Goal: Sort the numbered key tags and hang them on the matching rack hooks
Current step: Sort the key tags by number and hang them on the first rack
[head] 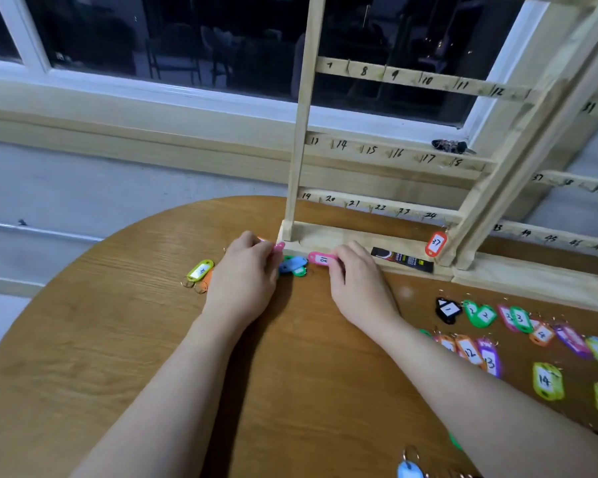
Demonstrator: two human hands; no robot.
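Because sorting comes before hanging, we find tags laid out in number order along our right on the bench, the yellow 14 tag nearest. Further out, our right hand pinches a pink tag while our left hand grips another pink one over the unsorted heap (numbers unreadable there). Beyond stands the rack, holding only an orange 37 tag.

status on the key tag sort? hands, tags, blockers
Right hand pinching pink tag at rack base. Left hand on another pink tag. Only red tag 37 hung; sorted tags right. No blockers.
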